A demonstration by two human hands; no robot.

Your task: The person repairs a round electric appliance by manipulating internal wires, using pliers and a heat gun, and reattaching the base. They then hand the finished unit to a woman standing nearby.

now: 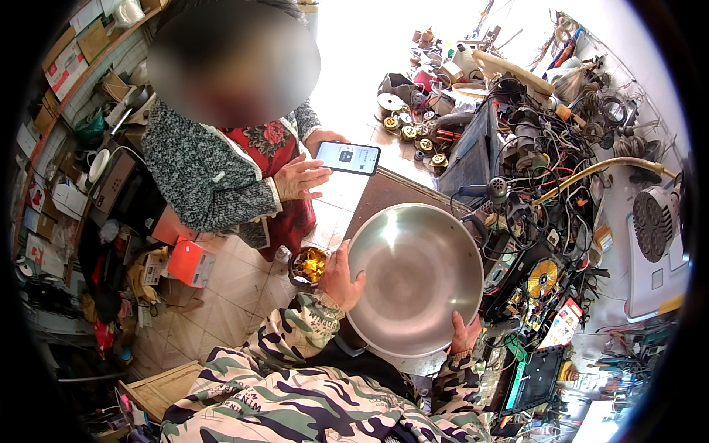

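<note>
A wide, shiny steel wok [413, 284] faces up in front of me, its inside bare. My left hand [342, 280] presses against its left rim, with the fingers along the outer side and the thumb over the edge. Around the lower right rim, my right hand [464, 334] is closed, thumb on top and the other fingers hidden beneath. A dark handle [476, 227] shows at the wok's upper right. Across from me another person holds a phone [348, 158] with a lit screen, their other hand [301, 178] beside it.
Electronic parts, cables and a green circuit board [515, 354] crowd the bench at right. Spools and motors [406, 125] lie farther back. A bowl of yellow pieces [309, 264] stands left of the wok. Packed shelves [81, 81] and an orange box [190, 262] are at left.
</note>
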